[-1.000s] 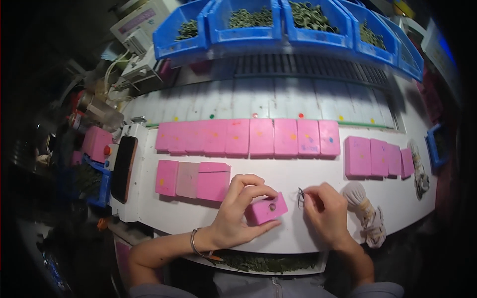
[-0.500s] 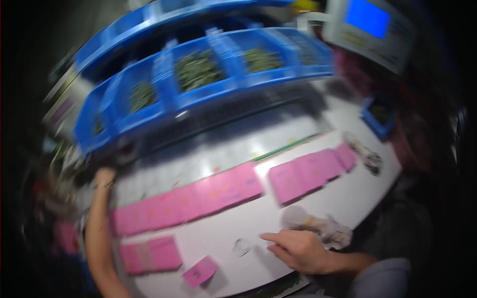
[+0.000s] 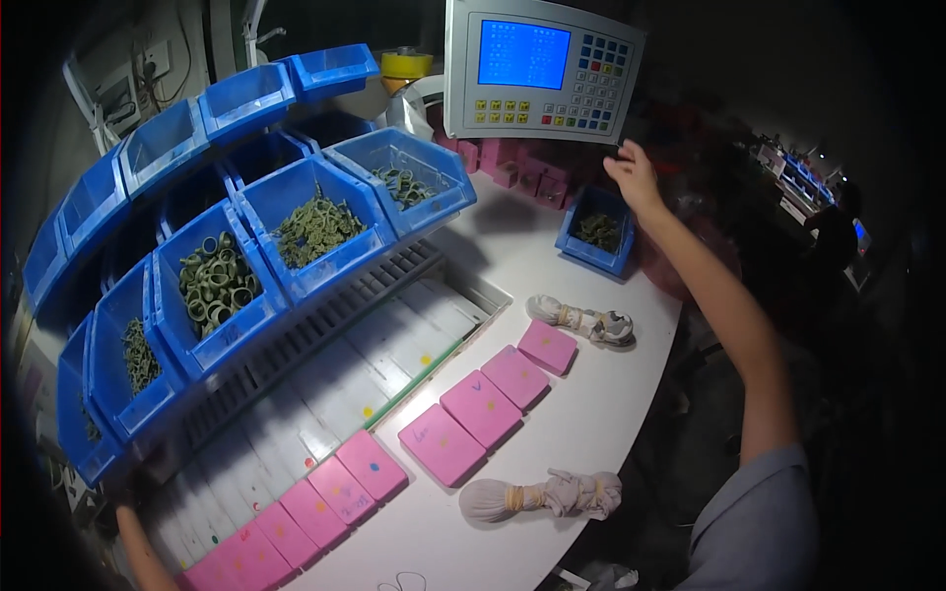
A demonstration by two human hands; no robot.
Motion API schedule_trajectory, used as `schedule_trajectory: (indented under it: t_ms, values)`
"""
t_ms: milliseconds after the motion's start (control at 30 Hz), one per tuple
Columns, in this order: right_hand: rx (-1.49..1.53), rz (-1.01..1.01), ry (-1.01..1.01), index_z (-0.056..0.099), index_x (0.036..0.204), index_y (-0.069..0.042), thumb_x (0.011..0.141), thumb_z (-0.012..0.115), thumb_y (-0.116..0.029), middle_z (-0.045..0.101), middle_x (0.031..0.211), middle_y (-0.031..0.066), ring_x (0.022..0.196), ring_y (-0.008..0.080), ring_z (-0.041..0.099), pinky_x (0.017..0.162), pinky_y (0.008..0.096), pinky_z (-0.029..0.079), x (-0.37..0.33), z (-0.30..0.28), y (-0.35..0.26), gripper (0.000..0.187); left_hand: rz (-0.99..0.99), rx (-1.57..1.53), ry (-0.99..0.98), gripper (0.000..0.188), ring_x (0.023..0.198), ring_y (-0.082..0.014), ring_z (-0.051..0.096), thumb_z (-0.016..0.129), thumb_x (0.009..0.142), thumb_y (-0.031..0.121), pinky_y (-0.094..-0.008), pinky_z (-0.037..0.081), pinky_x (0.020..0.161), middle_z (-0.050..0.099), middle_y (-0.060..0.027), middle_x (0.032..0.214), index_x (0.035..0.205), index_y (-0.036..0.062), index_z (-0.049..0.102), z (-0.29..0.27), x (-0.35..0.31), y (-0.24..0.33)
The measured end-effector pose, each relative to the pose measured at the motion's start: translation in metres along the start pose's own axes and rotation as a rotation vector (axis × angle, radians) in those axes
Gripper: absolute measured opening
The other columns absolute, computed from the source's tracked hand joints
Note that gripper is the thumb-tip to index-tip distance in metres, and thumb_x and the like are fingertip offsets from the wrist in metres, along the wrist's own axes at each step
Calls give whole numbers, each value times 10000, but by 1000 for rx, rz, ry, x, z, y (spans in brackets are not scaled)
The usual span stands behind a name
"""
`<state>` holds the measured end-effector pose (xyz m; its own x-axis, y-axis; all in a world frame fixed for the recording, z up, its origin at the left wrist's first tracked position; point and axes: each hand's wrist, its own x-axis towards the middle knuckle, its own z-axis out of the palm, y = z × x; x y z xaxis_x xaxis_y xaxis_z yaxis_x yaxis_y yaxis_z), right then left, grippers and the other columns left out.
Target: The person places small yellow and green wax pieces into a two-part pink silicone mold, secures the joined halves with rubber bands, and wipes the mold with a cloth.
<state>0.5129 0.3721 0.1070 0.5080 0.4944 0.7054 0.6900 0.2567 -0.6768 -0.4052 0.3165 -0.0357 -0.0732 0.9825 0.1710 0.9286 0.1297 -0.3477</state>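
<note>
Since the earlier frame the view has swung right, and the right hand [image 3: 636, 175] has left the tabletop [image 3: 601, 414]. It now reaches up toward one o'clock, arm outstretched, fingers loosely spread and holding nothing, just below the control panel [image 3: 540, 67] and above a small blue bin [image 3: 595, 234]. The left hand is out of view.

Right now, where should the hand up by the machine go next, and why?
Probably down a little into the small blue bin. The right hand hovers open and empty just above it, below the control panel, and the bin holds green rings within easy reach.
</note>
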Motion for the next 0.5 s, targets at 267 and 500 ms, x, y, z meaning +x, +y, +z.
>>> schedule_trajectory:
  t_ms: [267, 500]
  values:
    - [514, 220, -159, 496, 1080, -123, 841, 660, -223, 527, 955, 8, 880, 144, 526, 777, 343, 456, 53, 27, 20, 306, 97, -19, 123, 310, 781, -381, 615, 440, 851, 149, -459, 507, 719, 639, -216, 842, 1069, -1, 602, 6, -26, -4]
    - [610, 364, -484, 532, 1095, -33, 894, 564, -231, 590, 955, 110, 853, 228, 581, 839, 369, 455, 93, -2, 59, 284, 20, 2, -198, 240, 721, -375, 619, 475, 843, 194, -460, 500, 655, 619, -266, 826, 867, 32, 651, -102, -86, 46]
